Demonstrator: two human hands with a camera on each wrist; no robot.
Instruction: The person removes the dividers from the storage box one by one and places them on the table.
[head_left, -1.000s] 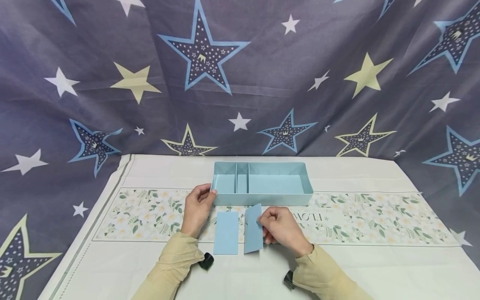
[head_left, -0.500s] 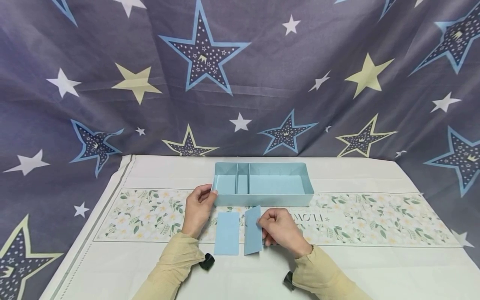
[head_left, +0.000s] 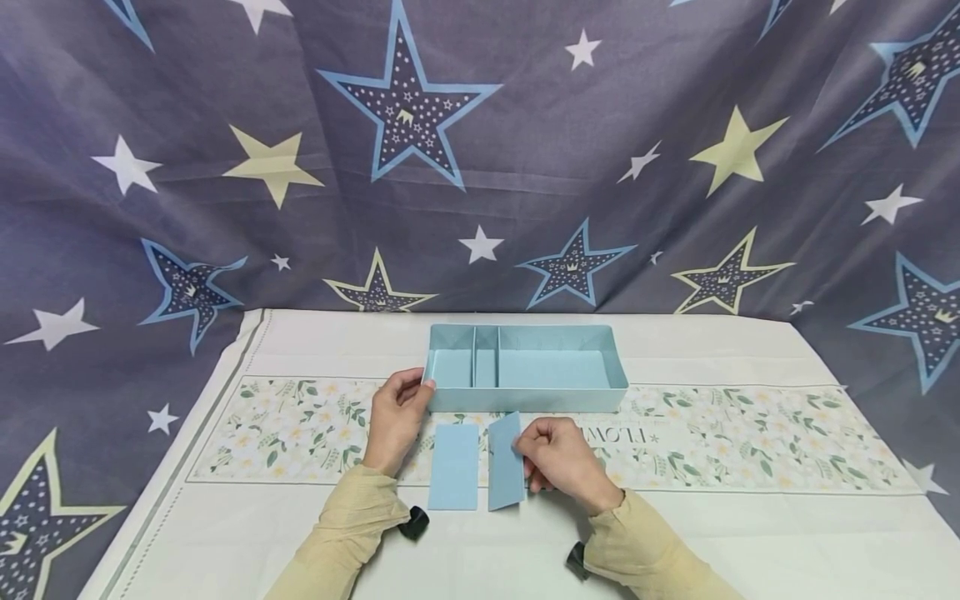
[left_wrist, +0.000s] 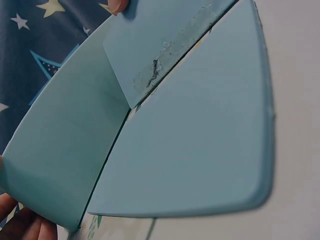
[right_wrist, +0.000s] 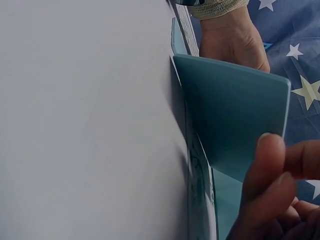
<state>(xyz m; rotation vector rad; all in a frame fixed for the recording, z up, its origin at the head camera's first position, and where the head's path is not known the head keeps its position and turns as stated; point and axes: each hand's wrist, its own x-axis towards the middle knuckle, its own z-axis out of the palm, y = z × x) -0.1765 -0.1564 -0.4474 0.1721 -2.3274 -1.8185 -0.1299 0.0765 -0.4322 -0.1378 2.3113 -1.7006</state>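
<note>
A light-blue box (head_left: pixel 525 401) with two dividers stands behind the hands in the head view. My left hand (head_left: pixel 393 423) holds its near left corner, thumb in front. Before the box, a flat light-blue panel (head_left: pixel 453 467) lies on the table. My right hand (head_left: pixel 564 457) pinches the right edge of a second light-blue panel (head_left: pixel 506 463), tilted up on its opposite long edge. In the left wrist view, this tilted panel (left_wrist: pixel 150 35) shows a rough strip along its lower edge. Only fingertips of the left hand (left_wrist: pixel 25 222) appear there, beside the box wall (left_wrist: pixel 70 130).
A white cloth (head_left: pixel 750 550) with a floral band (head_left: pixel 780 437) covers the table. A dark curtain printed with stars (head_left: pixel 525 142) hangs behind. Each wrist carries a small black device, one below the left sleeve (head_left: pixel 352 517) and one by the right sleeve (head_left: pixel 645 542).
The view shifts very slightly. Both hands, the box and the two panels keep nearly the same places, with the right hand still pinching the tilted panel.
</note>
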